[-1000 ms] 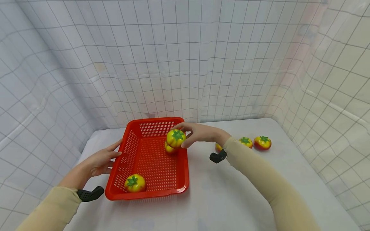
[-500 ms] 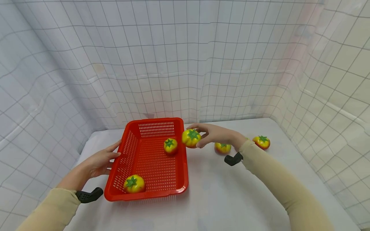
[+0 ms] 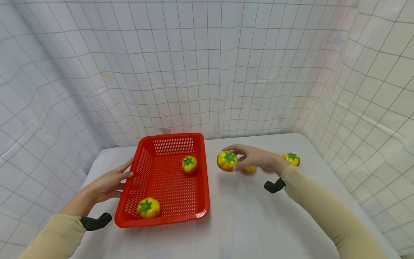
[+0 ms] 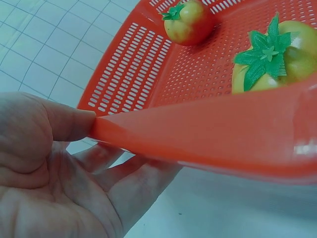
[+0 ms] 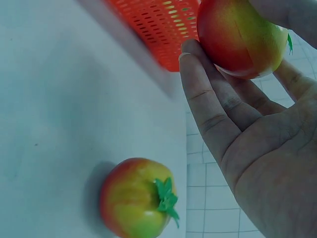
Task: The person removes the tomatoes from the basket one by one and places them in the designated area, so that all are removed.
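Moved rightward since one second ago, from above the red plastic basket to over the white table, with a toy tomato in the right hand; so, apparently, being taken out. Pinched between thumb and fingers, at their tips, on the basket side. Gripping the basket's left rim with the left hand.

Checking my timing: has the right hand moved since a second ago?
Yes, rightward: the right hand and its held tomato overlapped the red basket in the head view; now both are clear of its right rim.
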A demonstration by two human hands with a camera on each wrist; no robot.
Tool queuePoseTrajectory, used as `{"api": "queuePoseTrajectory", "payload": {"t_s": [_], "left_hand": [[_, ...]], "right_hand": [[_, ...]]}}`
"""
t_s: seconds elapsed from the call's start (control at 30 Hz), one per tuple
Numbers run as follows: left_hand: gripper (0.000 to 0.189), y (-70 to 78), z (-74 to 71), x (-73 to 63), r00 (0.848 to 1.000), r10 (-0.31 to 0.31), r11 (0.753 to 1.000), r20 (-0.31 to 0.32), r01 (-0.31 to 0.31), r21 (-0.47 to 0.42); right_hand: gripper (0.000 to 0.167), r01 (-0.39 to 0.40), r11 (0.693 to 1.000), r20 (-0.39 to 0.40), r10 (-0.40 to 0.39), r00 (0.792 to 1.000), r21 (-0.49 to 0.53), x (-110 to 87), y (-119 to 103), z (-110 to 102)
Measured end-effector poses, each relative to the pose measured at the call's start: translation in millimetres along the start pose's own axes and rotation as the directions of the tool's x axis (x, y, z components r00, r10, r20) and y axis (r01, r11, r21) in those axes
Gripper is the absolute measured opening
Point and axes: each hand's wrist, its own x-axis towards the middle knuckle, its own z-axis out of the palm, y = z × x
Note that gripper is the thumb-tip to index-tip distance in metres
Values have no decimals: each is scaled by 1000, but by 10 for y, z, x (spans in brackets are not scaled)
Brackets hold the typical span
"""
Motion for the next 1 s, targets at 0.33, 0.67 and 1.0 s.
{"api": "queuePoseTrajectory", "payload": {"t_s": [0.33,0.67,1.0], "left_hand": [[74,3,14,-23,1000,8,1000,-2,-8,11],[72,7,15,-36,1000,6,1000,-2,-6,18],[74,-13,13,-34,1000,16,1000,-4,-16,8]], "right_hand": [[66,22,999,29,-21,999,-34,-140,218,11],[67,19,1000,48,-19,999,-18,-242,399,46],[66,-2,999,67,5,998,-33,-301,556,65]]}}
